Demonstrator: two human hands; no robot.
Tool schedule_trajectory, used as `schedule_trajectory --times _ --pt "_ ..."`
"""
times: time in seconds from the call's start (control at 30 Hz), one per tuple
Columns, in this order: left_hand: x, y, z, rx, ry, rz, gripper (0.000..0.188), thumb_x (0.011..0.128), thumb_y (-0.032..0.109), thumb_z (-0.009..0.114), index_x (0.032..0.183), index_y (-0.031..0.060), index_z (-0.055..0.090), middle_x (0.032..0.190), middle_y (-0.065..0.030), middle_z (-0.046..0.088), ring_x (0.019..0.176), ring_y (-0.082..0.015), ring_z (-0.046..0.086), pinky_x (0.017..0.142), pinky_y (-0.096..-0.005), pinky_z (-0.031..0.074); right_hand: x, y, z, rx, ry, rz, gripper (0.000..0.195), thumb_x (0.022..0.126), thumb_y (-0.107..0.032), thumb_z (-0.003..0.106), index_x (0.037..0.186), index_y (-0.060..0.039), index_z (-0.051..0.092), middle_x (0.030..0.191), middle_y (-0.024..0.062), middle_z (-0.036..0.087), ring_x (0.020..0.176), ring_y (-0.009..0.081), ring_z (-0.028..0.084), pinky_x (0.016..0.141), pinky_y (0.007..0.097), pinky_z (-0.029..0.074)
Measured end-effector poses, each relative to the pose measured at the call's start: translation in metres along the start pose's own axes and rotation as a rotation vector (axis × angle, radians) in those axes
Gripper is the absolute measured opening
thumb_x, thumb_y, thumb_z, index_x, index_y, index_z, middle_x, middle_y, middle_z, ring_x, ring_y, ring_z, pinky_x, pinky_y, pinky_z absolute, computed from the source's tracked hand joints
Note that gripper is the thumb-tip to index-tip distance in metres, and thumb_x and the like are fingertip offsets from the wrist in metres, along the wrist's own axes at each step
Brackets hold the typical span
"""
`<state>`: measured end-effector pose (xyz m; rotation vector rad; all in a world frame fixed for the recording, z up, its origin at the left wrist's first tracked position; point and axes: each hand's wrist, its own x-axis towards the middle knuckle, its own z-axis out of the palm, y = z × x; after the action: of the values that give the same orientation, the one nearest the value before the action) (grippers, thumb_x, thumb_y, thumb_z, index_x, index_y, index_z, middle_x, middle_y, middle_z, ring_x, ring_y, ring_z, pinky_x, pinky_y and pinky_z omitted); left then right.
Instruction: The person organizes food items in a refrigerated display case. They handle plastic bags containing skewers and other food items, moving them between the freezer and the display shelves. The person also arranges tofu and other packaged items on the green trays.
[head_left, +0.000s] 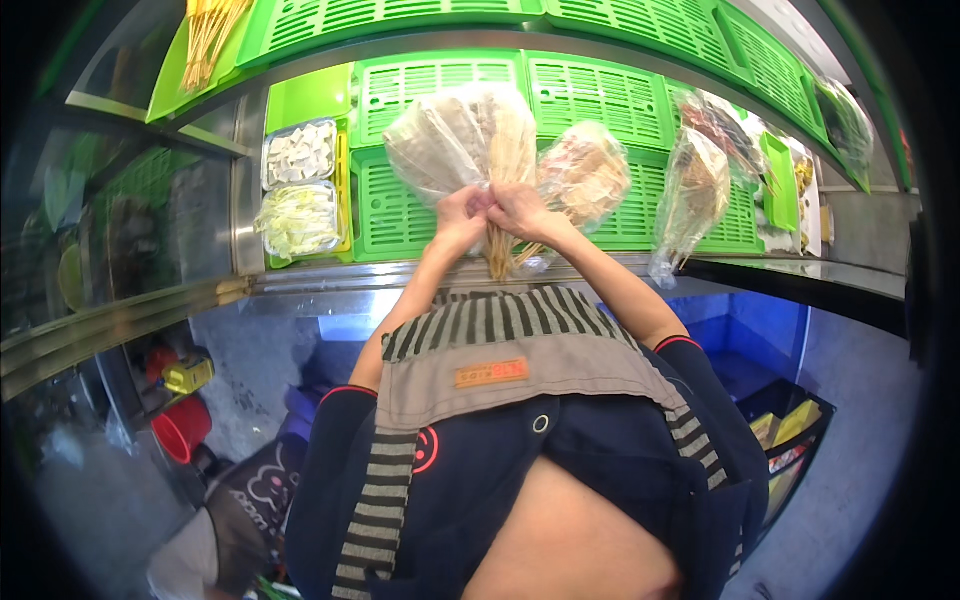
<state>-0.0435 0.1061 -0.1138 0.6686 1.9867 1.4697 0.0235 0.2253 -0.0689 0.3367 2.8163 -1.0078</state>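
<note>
Both my hands meet over the gathered neck of a clear plastic bag (439, 142) that lies on green slotted trays. My left hand (463, 214) pinches the bag's film; my right hand (519, 211) grips at the same spot, its fingers touching those of the left. Thin wooden skewers (500, 251) point towards me from beneath the hands, and a pale fan of them shows beyond. Just right of my right hand lies another bag of skewered food (589, 169). What exactly the fingertips do at the bag's neck is hidden.
Two trays, one of white cubes (301, 154) and one of shredded pale greens (300, 219), stand at the left. More bagged skewers (694, 191) lie at the right. A metal shelf bar (480, 39) crosses above the trays. Another person (240, 517) is at the lower left.
</note>
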Motion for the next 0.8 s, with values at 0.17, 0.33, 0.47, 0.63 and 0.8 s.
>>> schedule_trajectory --times 0.17,0.33,0.47,0.63,0.8 --pt "-0.003 0.021 -0.010 -0.198 -0.185 -0.197 0.009 0.077 0.004 0.056 0.086 0.0026 0.057 0.068 0.0000 0.055 0.058 -0.0050 0.050 0.051 -0.0190 0.041 0.002 0.025 0.018 0.031 0.056 -0.085 0.022 0.072 -0.019 0.050 0.080 0.0009 0.057 0.071 0.0229 0.055 0.073 0.0369 0.055 0.065 0.0431 0.043" --pt "-0.002 0.014 -0.005 -0.063 -0.118 0.001 0.012 0.072 0.002 0.062 0.084 0.0034 0.058 0.062 0.0005 0.054 0.055 -0.0040 0.047 0.048 -0.0189 0.039 0.002 0.033 0.024 0.271 0.164 -0.108 0.024 0.072 -0.022 0.049 0.076 0.0016 0.053 0.066 0.0209 0.053 0.066 0.0348 0.054 0.060 0.0400 0.043" --pt "-0.002 0.028 0.000 0.036 -0.082 -0.008 0.009 0.071 0.003 0.064 0.069 0.0029 0.055 0.056 0.0029 0.049 0.050 -0.0037 0.042 0.047 -0.0184 0.037 -0.003 0.028 0.017 0.498 0.153 0.098 0.019 0.067 -0.018 0.051 0.070 0.0001 0.054 0.063 0.0172 0.055 0.064 0.0277 0.056 0.058 0.0362 0.044" --pt "-0.002 0.027 -0.005 -0.043 -0.106 -0.054 0.008 0.071 0.002 0.064 0.070 0.0034 0.055 0.057 0.0034 0.050 0.051 -0.0033 0.042 0.047 -0.0175 0.036 -0.006 0.020 0.007 0.734 0.048 0.241 0.015 0.069 -0.017 0.054 0.070 -0.0019 0.052 0.058 0.0071 0.052 0.059 0.0148 0.053 0.052 0.0313 0.044" --pt "0.001 0.015 -0.005 -0.151 -0.081 -0.106 0.005 0.071 0.000 0.061 0.073 0.0016 0.056 0.060 0.0026 0.052 0.053 -0.0030 0.045 0.047 -0.0160 0.036 0.001 0.023 0.015 0.405 0.096 0.061 0.022 0.065 -0.021 0.056 0.070 -0.0009 0.052 0.063 0.0141 0.054 0.063 0.0246 0.055 0.057 0.0335 0.043"
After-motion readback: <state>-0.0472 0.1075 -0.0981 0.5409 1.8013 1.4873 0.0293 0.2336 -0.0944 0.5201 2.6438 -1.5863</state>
